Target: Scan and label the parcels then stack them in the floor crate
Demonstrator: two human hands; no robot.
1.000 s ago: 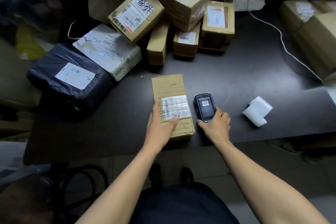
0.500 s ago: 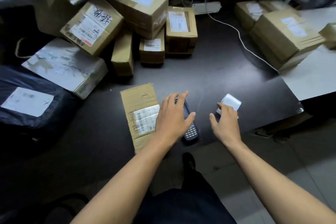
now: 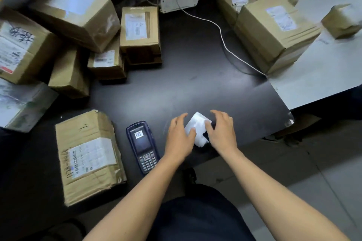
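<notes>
Both hands meet over a small white roll of labels (image 3: 196, 129) at the near edge of the dark surface (image 3: 195, 84). The left hand (image 3: 179, 140) has its grip pinching the roll's left side; the right hand (image 3: 222, 133) presses fingers on its right side. The handheld scanner (image 3: 143, 146) lies just left, and the worn parcel (image 3: 89, 155) beyond it, both untouched.

Head-worn wide view, steeply down, close over dark table (image 3: 195, 76)
</notes>
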